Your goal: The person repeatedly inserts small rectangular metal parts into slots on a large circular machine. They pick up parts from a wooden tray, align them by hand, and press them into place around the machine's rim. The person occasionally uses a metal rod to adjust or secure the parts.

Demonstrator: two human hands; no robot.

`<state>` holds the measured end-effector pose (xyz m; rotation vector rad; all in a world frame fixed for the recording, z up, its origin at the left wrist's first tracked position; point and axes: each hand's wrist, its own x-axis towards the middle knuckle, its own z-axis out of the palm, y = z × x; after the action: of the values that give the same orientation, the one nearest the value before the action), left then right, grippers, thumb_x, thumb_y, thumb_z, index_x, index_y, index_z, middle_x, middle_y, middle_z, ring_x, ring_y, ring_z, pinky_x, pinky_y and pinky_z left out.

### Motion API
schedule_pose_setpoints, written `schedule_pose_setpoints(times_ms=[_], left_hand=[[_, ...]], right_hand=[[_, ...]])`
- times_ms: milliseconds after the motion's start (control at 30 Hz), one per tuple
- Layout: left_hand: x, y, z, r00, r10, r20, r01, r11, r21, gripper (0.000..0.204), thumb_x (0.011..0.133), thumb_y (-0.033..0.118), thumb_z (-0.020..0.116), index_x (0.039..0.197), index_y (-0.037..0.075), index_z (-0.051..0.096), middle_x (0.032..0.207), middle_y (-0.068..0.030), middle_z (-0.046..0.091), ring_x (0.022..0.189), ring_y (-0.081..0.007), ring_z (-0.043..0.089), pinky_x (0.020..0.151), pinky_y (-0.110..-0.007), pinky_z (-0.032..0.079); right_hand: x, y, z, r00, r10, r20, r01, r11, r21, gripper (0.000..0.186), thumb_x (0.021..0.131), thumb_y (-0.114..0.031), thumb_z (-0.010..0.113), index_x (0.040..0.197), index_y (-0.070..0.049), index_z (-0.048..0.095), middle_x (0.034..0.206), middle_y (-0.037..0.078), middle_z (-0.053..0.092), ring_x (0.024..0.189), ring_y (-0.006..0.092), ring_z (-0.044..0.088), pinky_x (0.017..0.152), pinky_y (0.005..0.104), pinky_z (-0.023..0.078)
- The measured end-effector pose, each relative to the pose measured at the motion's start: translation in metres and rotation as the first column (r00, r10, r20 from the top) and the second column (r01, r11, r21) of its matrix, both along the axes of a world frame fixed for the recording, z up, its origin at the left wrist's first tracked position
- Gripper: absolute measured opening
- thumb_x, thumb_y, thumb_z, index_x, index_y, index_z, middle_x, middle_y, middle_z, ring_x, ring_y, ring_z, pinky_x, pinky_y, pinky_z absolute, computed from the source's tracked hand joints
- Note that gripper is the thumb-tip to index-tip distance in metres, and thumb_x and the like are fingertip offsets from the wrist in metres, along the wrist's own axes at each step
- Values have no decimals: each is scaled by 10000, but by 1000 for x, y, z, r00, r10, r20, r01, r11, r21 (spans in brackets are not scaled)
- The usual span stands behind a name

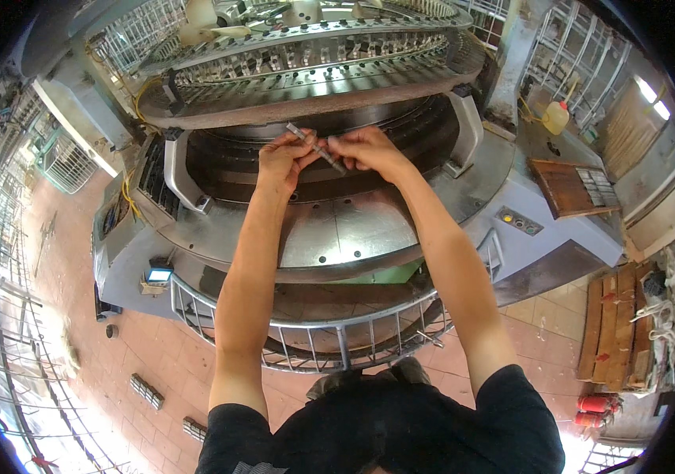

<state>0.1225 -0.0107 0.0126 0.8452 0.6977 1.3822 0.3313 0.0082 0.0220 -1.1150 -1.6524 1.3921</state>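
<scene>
Both arms reach forward over the front of a large round knitting machine (337,229). A slim grey metal rod (324,153), its exact kind too small to tell, slants from upper left to lower right between my hands. My left hand (284,160) is closed, thumb and fingers pinching the rod near its upper part. On the other side, my right hand (369,150) has its fingers curled in against the lower half of the rod. Behind them are the machine's dark ringed cylinder (424,130) and the upper ring (313,103) with rows of shiny metal parts.
Two grey brackets, left (185,170) and right (468,130), flank the opening. A curved metal railing (337,336) stands before my body. To the right are a brown wooden board (562,188), a yellowish jug (556,118) and red cylinders (594,404). A small lit screen (159,275) is at left.
</scene>
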Motion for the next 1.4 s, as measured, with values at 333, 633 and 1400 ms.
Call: schedule_pose_setpoints(times_ms=[333,633,1400], left_hand=[[24,-18,18,994,55,-99,-63,995,-75,194,860,-94,703,1051,-88,673,1029,-185,713,943,-318,733,817,-384,647],[56,3,14,981,6,-195,-37,987,-156,230,908,-74,655,1128,-120,604,1115,-228,683,1038,-367,703,892,-433,632],[70,-11,-6,-198,753,-627,266,657,705,430,666,-66,673,1062,78,763,1294,-78,681,964,-337,712,837,-421,592]], right_hand=[[10,-26,-9,979,-73,192,26,971,237,243,834,-124,815,991,54,760,761,85,713,601,109,633,509,266,483],[61,-1,-17,987,159,36,-159,987,2,192,902,-133,754,923,57,734,738,55,689,600,108,618,509,243,470],[57,-17,-24,943,-292,160,198,880,432,229,902,-152,729,887,75,746,646,95,676,527,138,643,494,290,511]])
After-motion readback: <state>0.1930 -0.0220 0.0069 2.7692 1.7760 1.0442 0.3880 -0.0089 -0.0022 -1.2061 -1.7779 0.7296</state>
